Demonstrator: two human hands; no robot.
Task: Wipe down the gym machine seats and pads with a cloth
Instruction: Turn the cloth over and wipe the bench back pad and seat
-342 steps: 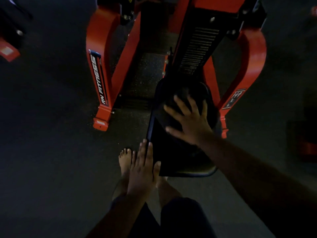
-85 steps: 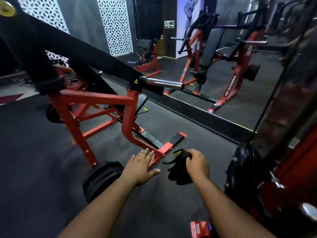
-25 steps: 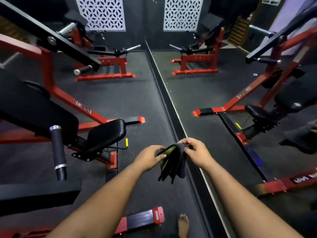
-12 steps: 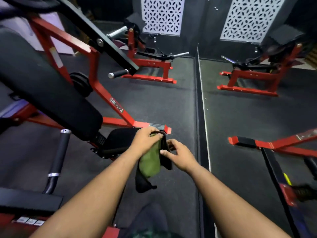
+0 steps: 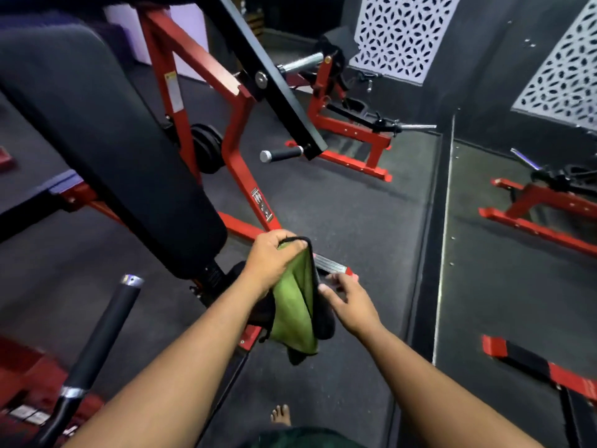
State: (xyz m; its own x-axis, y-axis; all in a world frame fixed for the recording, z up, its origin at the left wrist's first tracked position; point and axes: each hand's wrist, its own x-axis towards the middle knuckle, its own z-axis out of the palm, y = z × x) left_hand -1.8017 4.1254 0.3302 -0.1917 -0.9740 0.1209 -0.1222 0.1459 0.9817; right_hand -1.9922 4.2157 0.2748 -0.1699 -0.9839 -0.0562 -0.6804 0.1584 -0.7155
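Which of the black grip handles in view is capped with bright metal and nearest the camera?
The long handle at lower left, rising beside the left forearm. The short handle hangs from the black lever arm, farther off beyond the back pad.

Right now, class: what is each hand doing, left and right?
Left hand: closed, gripping the top of the cloth.
Right hand: fingers loosely curled against the cloth's edge; whether it grips cannot be told.

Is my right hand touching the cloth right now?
Cannot tell. In the head view the right hand is beside the cloth, its fingertips meeting the dark edge, with neither contact nor gap plain. The left hand grips the cloth.
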